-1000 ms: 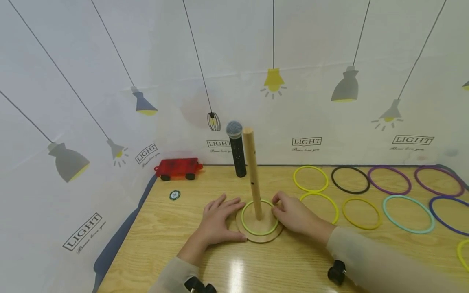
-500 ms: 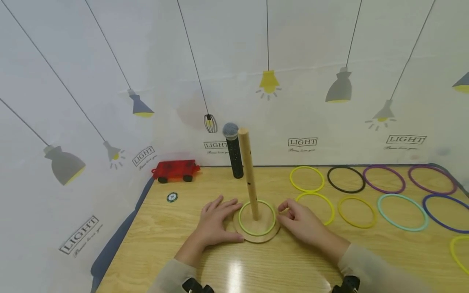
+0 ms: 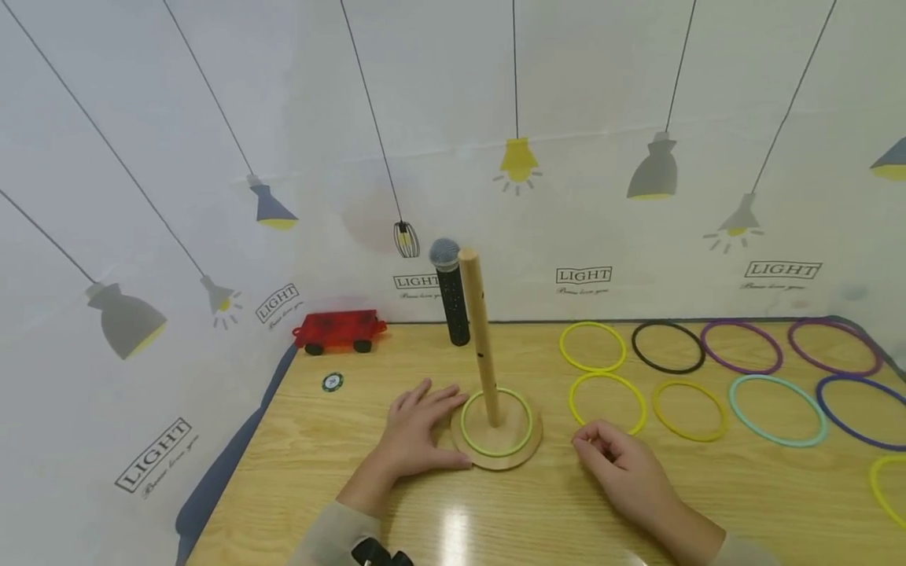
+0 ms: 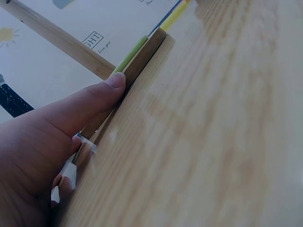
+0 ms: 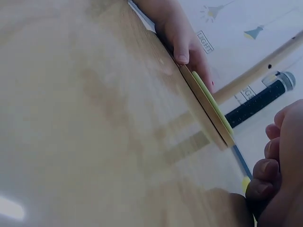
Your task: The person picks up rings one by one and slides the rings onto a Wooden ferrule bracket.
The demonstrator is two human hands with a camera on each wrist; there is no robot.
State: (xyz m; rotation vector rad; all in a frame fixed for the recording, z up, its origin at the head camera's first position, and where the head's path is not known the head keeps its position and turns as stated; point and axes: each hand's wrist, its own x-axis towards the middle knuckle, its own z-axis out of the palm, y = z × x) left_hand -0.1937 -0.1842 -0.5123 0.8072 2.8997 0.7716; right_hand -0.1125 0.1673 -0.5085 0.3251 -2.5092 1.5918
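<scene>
Left hand (image 3: 422,430) is resting spread at the left side of the wooden base (image 3: 511,432), thumb touching, gripping nothing. Green ring (image 3: 496,455) is lying on that base, around the peg (image 3: 479,338); looking light, stiff, probably slick, best pinched at its outer edge. Right hand (image 3: 630,475), loosely curled, I'm seeing nothing in it, is drawing away from beside the base.

White wall covering (image 3: 439,94) rises behind the desk's (image 3: 524,519) far edge and along its left edge, crossed by a faint crease. Printed pendant lamps (image 3: 653,173) in gray, blue and yellow hang on thin lines above boxed LIGHT labels (image 3: 583,275). Dark blue edging (image 3: 230,456) shows beside the desk's left edge. The pale wood-grain top carries a bright glare (image 3: 454,531) toward the front.
</scene>
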